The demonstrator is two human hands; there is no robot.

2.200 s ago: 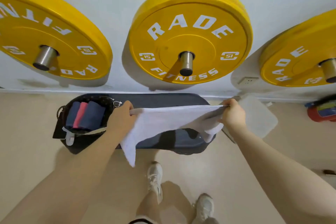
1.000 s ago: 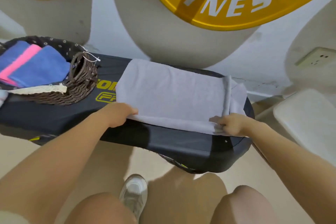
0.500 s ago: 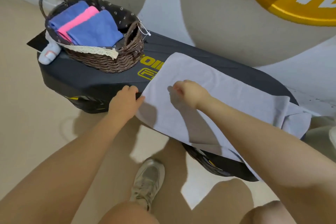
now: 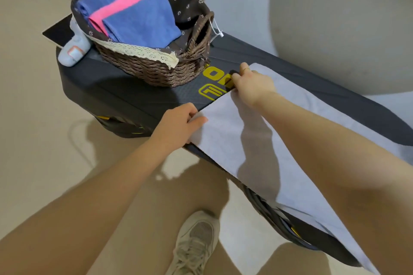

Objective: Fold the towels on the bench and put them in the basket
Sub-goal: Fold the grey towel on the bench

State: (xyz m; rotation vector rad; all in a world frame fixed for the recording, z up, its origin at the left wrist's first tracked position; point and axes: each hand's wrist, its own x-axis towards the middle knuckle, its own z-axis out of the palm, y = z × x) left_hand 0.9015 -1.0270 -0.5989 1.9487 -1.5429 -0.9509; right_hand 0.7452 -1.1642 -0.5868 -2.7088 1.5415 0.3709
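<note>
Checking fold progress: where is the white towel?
Head view: white towel lies along the bench, right of the basket.

White towel, black bench, brown basket, blue, pink towels.

Bench: long, black padded top with yellow lettering, running from upper left to lower right above a beige floor
On it, left end: brown wicker basket with dark floral liner and lace trim, holding folded blue and pink towels
Just beside the basket, at the left edge: small pale blue item, kind unclear
Right of the basket: pale grey towel spread flat, its near edge hanging over the bench front, hands at its left corners
</note>
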